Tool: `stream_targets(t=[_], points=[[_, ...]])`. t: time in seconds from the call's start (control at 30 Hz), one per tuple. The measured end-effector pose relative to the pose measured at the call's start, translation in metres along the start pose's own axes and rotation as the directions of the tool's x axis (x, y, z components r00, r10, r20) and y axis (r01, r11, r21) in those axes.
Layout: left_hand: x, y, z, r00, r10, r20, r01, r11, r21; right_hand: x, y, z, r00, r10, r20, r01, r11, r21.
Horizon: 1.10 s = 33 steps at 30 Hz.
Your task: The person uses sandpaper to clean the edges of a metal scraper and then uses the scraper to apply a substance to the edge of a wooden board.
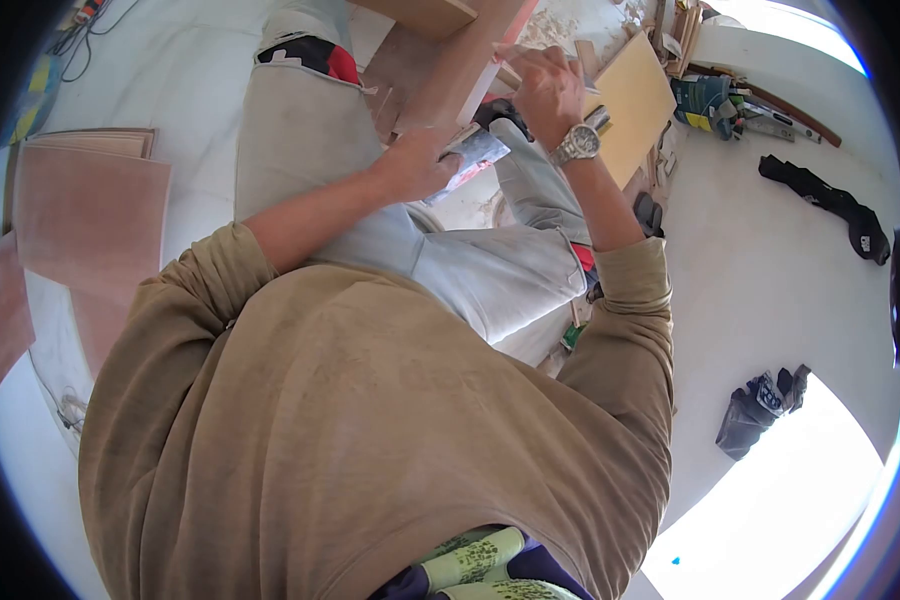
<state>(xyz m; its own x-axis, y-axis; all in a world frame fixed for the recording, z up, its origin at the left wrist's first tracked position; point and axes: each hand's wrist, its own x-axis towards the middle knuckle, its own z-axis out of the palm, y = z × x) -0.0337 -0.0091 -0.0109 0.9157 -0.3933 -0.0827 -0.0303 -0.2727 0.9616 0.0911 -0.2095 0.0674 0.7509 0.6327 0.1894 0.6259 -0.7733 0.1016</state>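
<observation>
My left hand (418, 166) is closed on a flat, shiny, blue-grey packet (478, 152) with reddish marks, held beside the lower end of a wooden piece. Above and to the right, my right hand (550, 95), with a metal watch (577, 145) on its wrist, has its fingers bent together at the right edge of the long reddish wooden board (460, 80). What lies between those fingers is too small to tell. A short metallic cylinder (597, 118) is just right of the right hand.
A yellowish panel (635, 105) leans at the upper right, near wood scraps and a tool bag (705, 105). Reddish-brown sheets (95, 210) stand at the left. Dark cloths (820, 195) lie at the right. My grey-trousered legs (305, 140) are spread around the work.
</observation>
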Motion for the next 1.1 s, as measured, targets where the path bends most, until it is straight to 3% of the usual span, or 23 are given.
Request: stream_targets(t=[0.07,0.17,0.27,0.57,0.67,0.77,0.87,0.97,1.1], points=[[-0.001,0.006,-0.003,1.000,0.022,-0.016,-0.023,0.997,-0.076,-0.007,-0.013,-0.010,0.998,-0.014,0.054,0.013,1.000,0.029],[-0.001,0.000,-0.001,1.000,-0.012,0.002,0.012,1.000,0.004,0.001,0.002,-0.007,0.999,0.048,0.017,-0.049,0.996,0.070],[-0.001,0.010,-0.006,0.999,-0.049,0.024,0.049,0.998,-0.024,0.019,0.027,0.002,0.988,0.137,-0.078,-0.142,0.987,-0.071],[-0.002,0.008,-0.005,0.999,0.034,-0.025,-0.034,0.999,0.027,-0.007,0.004,0.005,1.000,0.029,-0.011,-0.028,0.996,0.080],[-0.002,0.009,-0.005,1.000,-0.026,-0.008,0.025,0.999,-0.021,0.003,0.013,-0.007,0.996,0.089,0.002,-0.089,0.995,0.035],[-0.002,0.012,-0.007,0.998,-0.053,0.024,0.054,0.998,-0.026,0.016,0.042,0.014,0.986,0.134,-0.096,-0.140,0.989,-0.049],[-0.001,0.005,-0.004,0.999,-0.046,0.023,0.046,0.999,0.006,0.021,0.047,0.020,0.990,0.120,-0.071,-0.123,0.991,-0.048],[-0.002,0.000,0.001,0.999,0.012,-0.050,-0.012,1.000,-0.001,0.010,0.030,0.014,0.997,0.071,-0.030,-0.071,0.997,0.018],[-0.003,0.008,-0.005,1.000,-0.013,-0.013,0.013,1.000,0.005,-0.021,-0.020,-0.007,1.000,0.019,0.000,-0.019,0.995,0.097]])
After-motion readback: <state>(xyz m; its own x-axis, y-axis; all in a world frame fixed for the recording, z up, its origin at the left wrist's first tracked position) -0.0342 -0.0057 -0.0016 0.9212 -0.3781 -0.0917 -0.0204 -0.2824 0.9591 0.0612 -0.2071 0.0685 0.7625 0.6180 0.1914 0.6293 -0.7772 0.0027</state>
